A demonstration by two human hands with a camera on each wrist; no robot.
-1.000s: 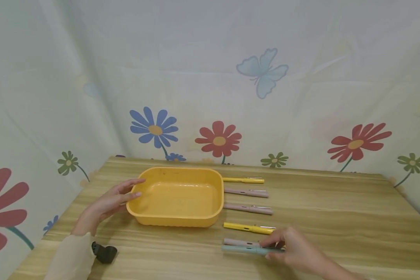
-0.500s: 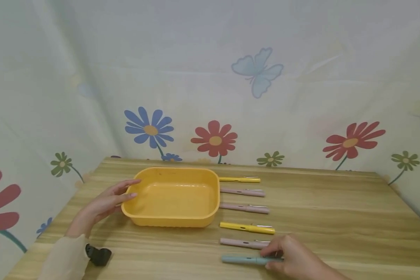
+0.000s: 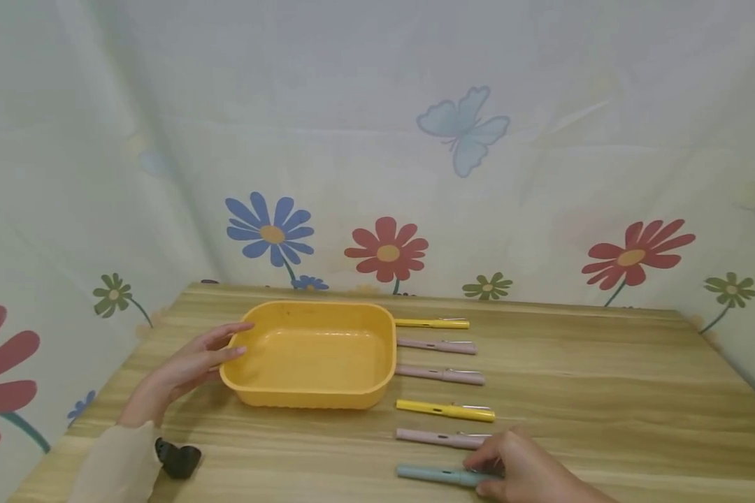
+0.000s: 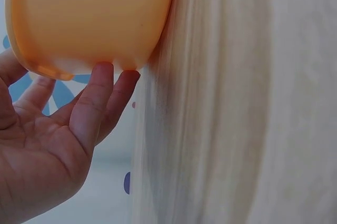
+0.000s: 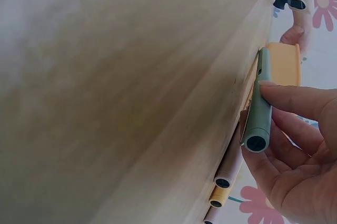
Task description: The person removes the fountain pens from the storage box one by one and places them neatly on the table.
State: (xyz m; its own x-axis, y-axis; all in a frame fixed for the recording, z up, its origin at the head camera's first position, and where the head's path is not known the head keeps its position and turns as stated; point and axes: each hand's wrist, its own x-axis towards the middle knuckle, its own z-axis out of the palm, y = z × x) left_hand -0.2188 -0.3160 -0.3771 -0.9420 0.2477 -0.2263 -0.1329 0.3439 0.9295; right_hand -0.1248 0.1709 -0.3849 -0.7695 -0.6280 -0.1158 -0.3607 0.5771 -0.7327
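My left hand grips the left rim of a yellow plastic basin, with fingertips over the edge. In the left wrist view, other fingers touch the basin's outer wall. Near the front, my right hand pinches the clip end of a teal capped pen between thumb and fingers. The right wrist view has this teal pen close up, its round cap end facing the camera. Just behind it lies a pale pink pen, its clip end partly hidden by my hand.
Behind those lie a yellow pen, two more pink pens, one pink pen nearer, and a far yellow pen. The back three reach the basin's right side. A black object is at my left sleeve. A flowered curtain hangs behind the table.
My right hand has moved the teal pen toward the table's front, opening a gap from the pink pen it lay against. My left hand stays on the basin; the head view has shifted slightly.
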